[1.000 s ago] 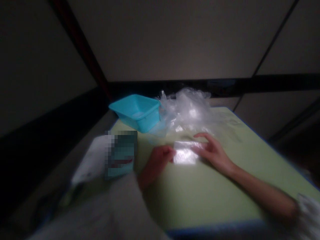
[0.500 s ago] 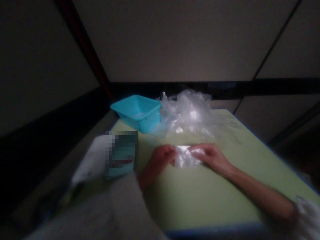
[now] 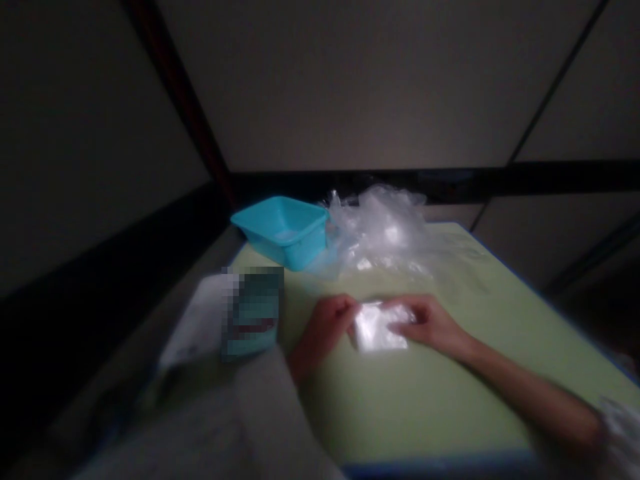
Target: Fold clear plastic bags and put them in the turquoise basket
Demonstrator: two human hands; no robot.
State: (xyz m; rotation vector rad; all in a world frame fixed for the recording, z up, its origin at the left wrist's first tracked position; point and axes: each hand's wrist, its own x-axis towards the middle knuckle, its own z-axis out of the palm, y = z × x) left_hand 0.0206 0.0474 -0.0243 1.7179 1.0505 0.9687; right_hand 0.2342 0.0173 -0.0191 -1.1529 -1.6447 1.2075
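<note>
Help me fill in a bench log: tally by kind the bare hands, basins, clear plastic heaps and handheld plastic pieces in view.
Bare hands: 2, the left hand and the right hand
Basins: 1, the turquoise basin
Heaps: 1, the clear plastic heap
Handheld pieces: 1, the shiny plastic piece
Total: 5

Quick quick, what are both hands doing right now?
Left hand: closed, pinching the left edge of a shiny packet.
Right hand: holding the same packet's right side, fingers and thumb on it.
</note>
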